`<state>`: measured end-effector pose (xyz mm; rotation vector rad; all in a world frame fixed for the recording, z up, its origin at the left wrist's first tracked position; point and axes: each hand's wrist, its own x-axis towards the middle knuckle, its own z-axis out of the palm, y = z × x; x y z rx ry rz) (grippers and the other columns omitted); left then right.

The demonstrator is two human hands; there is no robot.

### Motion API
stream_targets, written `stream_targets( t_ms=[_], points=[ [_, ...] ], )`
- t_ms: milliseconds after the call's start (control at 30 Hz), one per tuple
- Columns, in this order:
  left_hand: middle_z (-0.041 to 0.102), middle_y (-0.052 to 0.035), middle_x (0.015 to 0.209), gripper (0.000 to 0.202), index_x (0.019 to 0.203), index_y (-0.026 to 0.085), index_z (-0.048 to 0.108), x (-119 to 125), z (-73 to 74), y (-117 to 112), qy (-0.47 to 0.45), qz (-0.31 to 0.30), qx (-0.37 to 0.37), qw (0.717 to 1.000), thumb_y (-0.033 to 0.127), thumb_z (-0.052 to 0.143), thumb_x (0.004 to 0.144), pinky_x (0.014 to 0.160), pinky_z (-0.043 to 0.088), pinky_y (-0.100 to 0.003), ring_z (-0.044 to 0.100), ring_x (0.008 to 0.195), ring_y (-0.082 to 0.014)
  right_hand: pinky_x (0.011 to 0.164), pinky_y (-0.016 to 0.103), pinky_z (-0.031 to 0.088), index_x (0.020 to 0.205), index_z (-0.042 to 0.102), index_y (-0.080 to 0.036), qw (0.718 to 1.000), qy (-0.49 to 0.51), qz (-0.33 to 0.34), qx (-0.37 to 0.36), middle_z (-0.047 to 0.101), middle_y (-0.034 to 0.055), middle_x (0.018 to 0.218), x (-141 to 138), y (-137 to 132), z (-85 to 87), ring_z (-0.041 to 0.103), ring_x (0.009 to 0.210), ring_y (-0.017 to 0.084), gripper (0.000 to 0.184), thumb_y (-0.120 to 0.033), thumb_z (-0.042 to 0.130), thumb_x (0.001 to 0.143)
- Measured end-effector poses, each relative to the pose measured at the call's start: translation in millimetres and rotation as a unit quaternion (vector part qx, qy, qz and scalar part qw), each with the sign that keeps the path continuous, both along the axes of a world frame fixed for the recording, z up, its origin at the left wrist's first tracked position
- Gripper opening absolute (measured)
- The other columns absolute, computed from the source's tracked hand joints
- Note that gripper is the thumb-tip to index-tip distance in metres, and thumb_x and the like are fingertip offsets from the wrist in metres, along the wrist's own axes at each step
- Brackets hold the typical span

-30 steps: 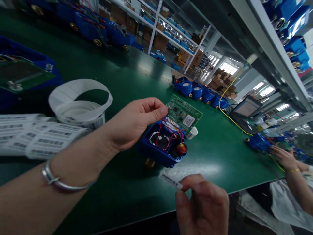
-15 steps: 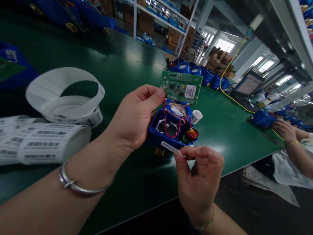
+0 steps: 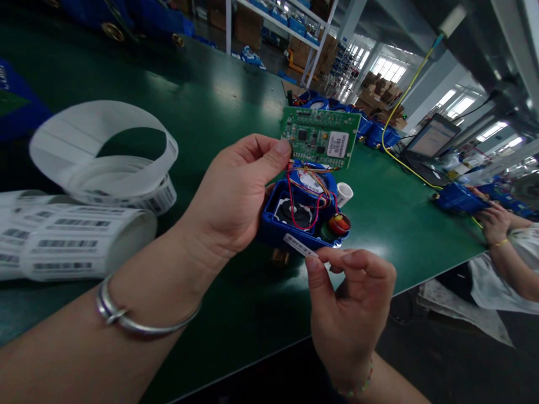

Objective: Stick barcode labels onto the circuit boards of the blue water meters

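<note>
My left hand [image 3: 240,196] pinches the lower left corner of a green circuit board [image 3: 314,134], which carries a white label and is tilted up to face me. Red, yellow and black wires run down from the board into an open blue meter housing [image 3: 273,230] beneath it. A black round part and a red-and-green cylindrical part sit inside the housing. Between the thumb and forefinger of my right hand [image 3: 351,303] is one end of a small barcode label [image 3: 300,245]. The label hangs in front of the housing's near wall; whether it touches the wall I cannot tell.
Rolls of barcode labels [image 3: 76,241] and a loosely coiled label strip [image 3: 105,123] lie at left on the green table [image 3: 236,314]. A small white roll [image 3: 344,193] stands beside the housing. Several blue meters, a laptop [image 3: 432,137] and a yellow cable are farther back. A co-worker's hand [image 3: 494,221] holds another meter at right.
The circuit board, both hands and the barcode label appear slightly farther right, as the view has shifted a little. Both grips are the same.
</note>
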<state>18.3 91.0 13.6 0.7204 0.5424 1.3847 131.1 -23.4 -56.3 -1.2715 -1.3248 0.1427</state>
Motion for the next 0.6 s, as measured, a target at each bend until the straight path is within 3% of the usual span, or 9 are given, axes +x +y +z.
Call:
stream_targets(
  t_ms=[600],
  points=[
    [0.060, 0.0067, 0.053, 0.028, 0.066, 0.012, 0.054, 2.8, -3.5, 5.9, 0.003, 0.023, 0.013, 1.000, 0.003, 0.053, 0.092, 0.044, 0.048, -0.014, 0.047, 0.036, -0.0015, 0.070, 0.031, 0.050, 0.096, 0.049, -0.023, 0.997, -0.050, -0.060, 0.021, 0.064, -0.0063, 0.073, -0.3, 9.3, -0.4, 0.065, 0.066, 0.014, 0.028, -0.018, 0.073, 0.082]
  ],
)
